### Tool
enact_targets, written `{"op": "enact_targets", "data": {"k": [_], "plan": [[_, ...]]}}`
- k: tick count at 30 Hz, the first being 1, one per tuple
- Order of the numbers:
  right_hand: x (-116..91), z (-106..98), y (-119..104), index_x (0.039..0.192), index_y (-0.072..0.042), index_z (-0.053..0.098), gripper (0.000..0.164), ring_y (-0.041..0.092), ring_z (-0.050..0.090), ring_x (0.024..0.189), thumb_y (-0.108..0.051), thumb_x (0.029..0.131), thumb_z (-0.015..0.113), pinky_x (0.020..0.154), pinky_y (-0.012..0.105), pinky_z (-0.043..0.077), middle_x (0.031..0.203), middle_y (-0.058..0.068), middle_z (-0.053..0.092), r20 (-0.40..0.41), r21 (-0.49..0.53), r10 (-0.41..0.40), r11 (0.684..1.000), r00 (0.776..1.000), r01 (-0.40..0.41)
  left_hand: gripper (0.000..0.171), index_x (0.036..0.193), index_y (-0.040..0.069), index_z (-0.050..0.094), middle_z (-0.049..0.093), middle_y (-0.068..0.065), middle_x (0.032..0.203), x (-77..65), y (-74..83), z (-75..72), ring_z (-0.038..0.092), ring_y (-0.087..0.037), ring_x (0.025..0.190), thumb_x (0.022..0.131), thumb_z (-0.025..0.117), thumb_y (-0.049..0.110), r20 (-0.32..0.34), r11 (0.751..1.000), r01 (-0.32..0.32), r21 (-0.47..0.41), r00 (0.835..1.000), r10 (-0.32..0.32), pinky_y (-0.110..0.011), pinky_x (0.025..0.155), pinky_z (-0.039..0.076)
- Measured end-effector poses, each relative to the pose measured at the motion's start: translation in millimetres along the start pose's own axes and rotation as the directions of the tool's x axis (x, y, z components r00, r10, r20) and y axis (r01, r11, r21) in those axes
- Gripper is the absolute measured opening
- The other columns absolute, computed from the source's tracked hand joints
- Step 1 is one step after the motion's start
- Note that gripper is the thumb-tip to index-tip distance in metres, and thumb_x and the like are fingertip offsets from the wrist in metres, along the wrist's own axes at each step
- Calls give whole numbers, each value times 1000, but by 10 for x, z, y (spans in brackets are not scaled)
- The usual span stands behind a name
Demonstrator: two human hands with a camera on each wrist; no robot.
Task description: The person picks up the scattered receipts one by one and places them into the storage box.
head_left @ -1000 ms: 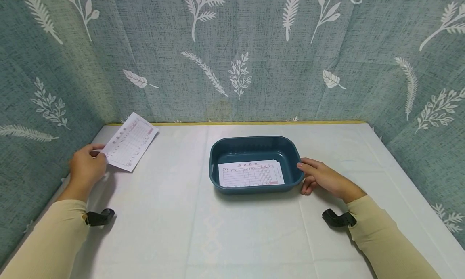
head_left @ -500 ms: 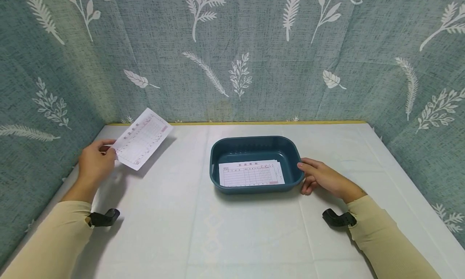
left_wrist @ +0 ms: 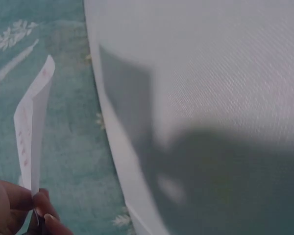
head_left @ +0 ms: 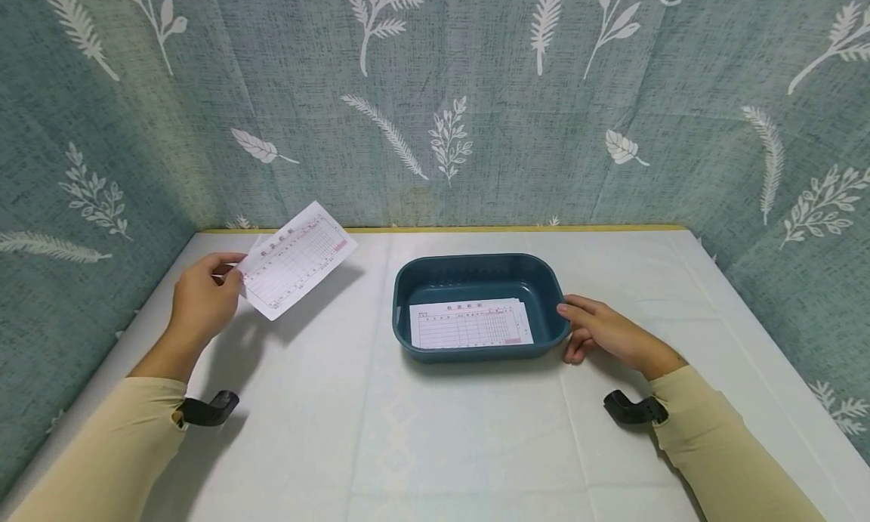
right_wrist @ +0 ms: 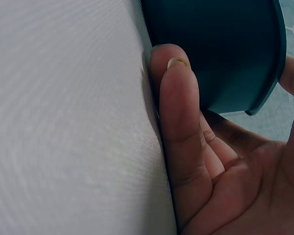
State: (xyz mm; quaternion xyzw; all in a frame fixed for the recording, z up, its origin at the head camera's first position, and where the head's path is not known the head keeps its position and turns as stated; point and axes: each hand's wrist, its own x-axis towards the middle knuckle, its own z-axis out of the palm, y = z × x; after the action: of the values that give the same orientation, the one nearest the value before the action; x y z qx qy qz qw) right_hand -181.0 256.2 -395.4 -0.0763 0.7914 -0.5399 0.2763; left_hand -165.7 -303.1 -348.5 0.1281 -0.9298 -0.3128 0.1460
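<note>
My left hand (head_left: 205, 299) pinches a white receipt slip (head_left: 297, 261) by its near left corner, thumb on one side and fingers on the other. The slip is tilted above the table, its red print and ruled grid facing up. Seen edge-on in the left wrist view, the slip (left_wrist: 32, 127) bends along its length. My right hand (head_left: 615, 333) holds the right end of a dark teal plastic bin (head_left: 469, 353), one digit at the rim and the other fingers low against the outer wall. Inside the bin lies a small stack of similar receipt slips (head_left: 469, 325).
A white cloth covers the table (head_left: 285, 446), with a yellow strip (head_left: 367, 230) along its back edge. Green leaf-patterned fabric (head_left: 503, 152) rises behind and at both sides. Each wrist wears a black band mount (head_left: 211, 409).
My left hand has carried the receipt slip rightward, toward the bin, and the slip has turned clockwise a little. The right hand and the bin have stayed in place.
</note>
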Motion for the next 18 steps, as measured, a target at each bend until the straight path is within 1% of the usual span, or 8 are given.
{"op": "enact_targets", "data": {"k": [3,11,18], "plan": [[-4,2,0,157,6,5,79,17,69,68,-39,106,44,67,32,58,74,10,71,-1,0,0,1000,1000,0,40,135,2,58,59,-23,117,-16,30,8,51,-29,95,102,42,17,7,1000,-5,5,1000,5,-22,57,40],[1,3,10,157,7,4,79,16,69,68,-39,106,43,67,32,58,75,10,71,4,2,-6,1000,1000,6,38,135,2,57,57,-23,114,-63,99,20,48,-26,89,103,42,14,34,1000,-22,-23,999,22,-23,55,41],[11,-2,21,157,6,3,80,17,69,67,-39,106,43,67,33,58,76,11,71,1,6,-8,1000,1000,8,36,135,3,57,58,-22,114,-72,190,26,49,-25,87,104,42,14,47,997,-55,-52,997,57,-23,55,41]]}}
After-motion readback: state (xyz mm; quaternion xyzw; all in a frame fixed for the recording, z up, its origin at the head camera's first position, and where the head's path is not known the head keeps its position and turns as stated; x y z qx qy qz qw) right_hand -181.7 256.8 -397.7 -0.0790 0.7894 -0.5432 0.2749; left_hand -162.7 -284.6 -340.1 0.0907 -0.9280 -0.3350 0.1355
